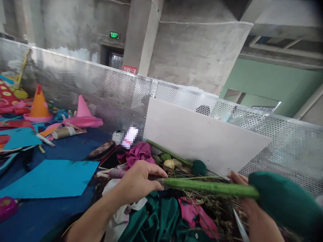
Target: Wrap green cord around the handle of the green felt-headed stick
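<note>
My left hand (141,179) pinches the left end of a long green wrapped stick (207,187), held nearly level across the pile. At its right end the stick carries a large dark green padded head (285,201), blurred and cut by the frame edge. My right hand (249,205) is partly behind the stick; its fingertips are closed on a thin green strand (202,177) that stretches from the left part of the stick. Beneath lie dark green satin cloth (158,215), pink cloth (194,213) and dry stems (224,215).
A shiny metal blade (239,223) lies below my right hand. Blue sheet (52,178), brown pouch (101,150), magenta cloth (141,153) and a lit phone (130,137) are left. A white board (202,137) leans against the perforated metal barrier (113,84). Orange (39,104) and pink (83,109) cone hats stand farther left.
</note>
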`<act>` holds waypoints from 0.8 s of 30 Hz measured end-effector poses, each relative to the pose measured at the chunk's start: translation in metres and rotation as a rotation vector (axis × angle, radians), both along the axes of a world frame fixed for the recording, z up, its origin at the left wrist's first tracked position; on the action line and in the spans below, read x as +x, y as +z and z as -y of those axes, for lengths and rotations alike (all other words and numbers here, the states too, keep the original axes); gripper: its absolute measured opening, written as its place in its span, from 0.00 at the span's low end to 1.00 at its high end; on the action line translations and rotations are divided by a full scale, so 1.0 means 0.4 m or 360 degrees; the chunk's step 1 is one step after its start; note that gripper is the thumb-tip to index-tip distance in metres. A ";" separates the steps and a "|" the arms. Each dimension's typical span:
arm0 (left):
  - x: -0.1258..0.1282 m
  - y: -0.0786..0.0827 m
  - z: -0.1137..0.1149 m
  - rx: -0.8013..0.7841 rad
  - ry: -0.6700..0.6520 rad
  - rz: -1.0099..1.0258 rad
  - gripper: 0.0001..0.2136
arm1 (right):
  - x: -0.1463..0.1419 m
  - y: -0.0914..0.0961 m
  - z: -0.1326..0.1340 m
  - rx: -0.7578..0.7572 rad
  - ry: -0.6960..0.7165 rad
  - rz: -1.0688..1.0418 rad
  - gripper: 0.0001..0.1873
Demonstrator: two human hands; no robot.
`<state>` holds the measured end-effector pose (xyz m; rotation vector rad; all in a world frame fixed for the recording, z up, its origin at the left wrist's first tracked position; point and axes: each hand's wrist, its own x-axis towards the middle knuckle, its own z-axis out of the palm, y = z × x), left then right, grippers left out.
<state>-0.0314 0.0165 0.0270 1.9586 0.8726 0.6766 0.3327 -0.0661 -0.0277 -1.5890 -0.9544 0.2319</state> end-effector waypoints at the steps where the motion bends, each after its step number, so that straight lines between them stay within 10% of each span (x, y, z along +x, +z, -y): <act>1: 0.008 -0.001 0.005 -0.0115 -0.0010 0.0096 0.12 | -0.012 -0.001 -0.003 -0.0047 -0.0019 0.0021 0.13; 7: 0.038 -0.001 0.039 -0.0487 0.0144 0.0381 0.12 | -0.180 0.055 0.005 -0.0176 -0.0218 0.0919 0.08; 14: 0.052 -0.009 0.040 -0.0577 0.0120 0.0558 0.12 | -0.444 0.013 -0.026 0.0199 0.1023 0.0269 0.16; 18: 0.053 -0.007 0.032 -0.0658 0.0214 0.0636 0.13 | -0.472 0.003 -0.008 0.0057 0.1018 0.0410 0.17; 24: 0.062 -0.026 0.020 -0.0708 0.0249 0.0696 0.12 | -0.473 0.016 0.018 0.0690 0.1089 0.0415 0.16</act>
